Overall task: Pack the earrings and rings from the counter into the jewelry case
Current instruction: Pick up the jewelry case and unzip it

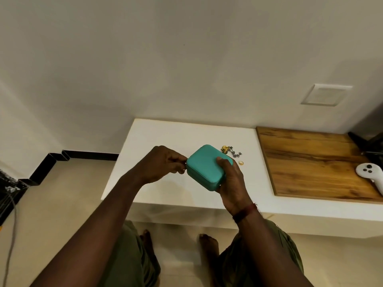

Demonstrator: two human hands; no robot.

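Observation:
A closed teal jewelry case (204,166) is held above the white counter (157,137). My right hand (232,181) grips its right side, thumb on the lid. My left hand (163,164) pinches something small at the case's left edge, likely the zipper pull; it is too small to tell. Behind the case on the counter lie gold earrings (225,149), a cluster of greyish earrings (237,154) and a gold ring (241,163).
A wooden board (310,162) covers the counter's right part, with a white controller (371,175) on it and a dark object (371,143) at the far right. Walls stand close behind. Cables (10,204) hang at the left over the floor.

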